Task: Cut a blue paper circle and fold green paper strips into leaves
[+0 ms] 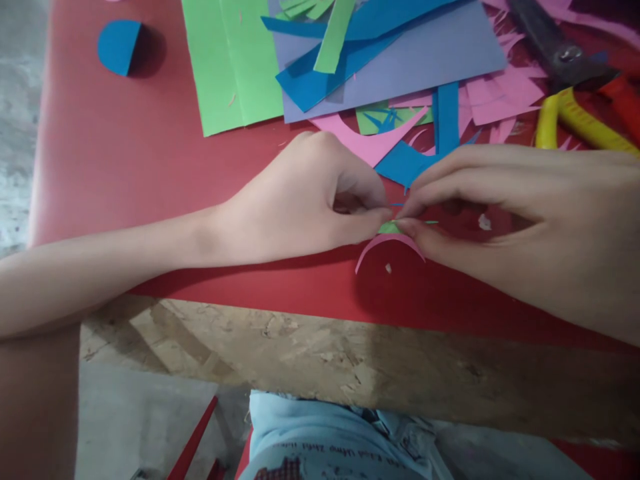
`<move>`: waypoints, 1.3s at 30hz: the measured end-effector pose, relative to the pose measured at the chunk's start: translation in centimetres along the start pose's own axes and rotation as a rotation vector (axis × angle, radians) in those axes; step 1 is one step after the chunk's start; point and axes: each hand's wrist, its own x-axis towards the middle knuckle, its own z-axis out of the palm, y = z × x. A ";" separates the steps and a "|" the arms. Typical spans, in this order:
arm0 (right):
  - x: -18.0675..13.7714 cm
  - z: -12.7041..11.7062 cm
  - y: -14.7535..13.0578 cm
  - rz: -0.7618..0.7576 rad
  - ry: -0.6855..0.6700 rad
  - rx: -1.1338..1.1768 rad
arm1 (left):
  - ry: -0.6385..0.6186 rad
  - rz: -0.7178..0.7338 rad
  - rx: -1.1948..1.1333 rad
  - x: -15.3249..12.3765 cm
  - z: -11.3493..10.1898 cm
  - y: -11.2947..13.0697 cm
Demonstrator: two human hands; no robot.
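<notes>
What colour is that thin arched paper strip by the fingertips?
The arched strip is pink, best seen in the head view.

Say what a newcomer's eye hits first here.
Likely the left hand and right hand, fingertips meeting at a tiny green piece right of centre, a curved pink strip just below. Then the bright paper pile above them, and the lone blue piece at upper left.

A pale-blue garment (pixel 325 433) with dark lettering (pixel 340 448) is worn.
</notes>
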 end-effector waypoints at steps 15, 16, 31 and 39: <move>-0.3 0.6 0.6 -0.069 -0.051 -0.011 | 0.027 0.023 0.190 0.2 0.0 0.0; -0.3 0.6 0.7 -0.082 -0.061 -0.009 | 0.026 0.030 0.235 0.2 0.1 -0.1; -0.1 1.7 1.0 -0.270 0.022 -0.147 | 0.108 0.427 0.728 0.2 1.6 -1.7; 0.0 1.6 1.2 -0.425 -0.040 -0.358 | -0.090 0.396 0.514 0.6 1.1 -1.1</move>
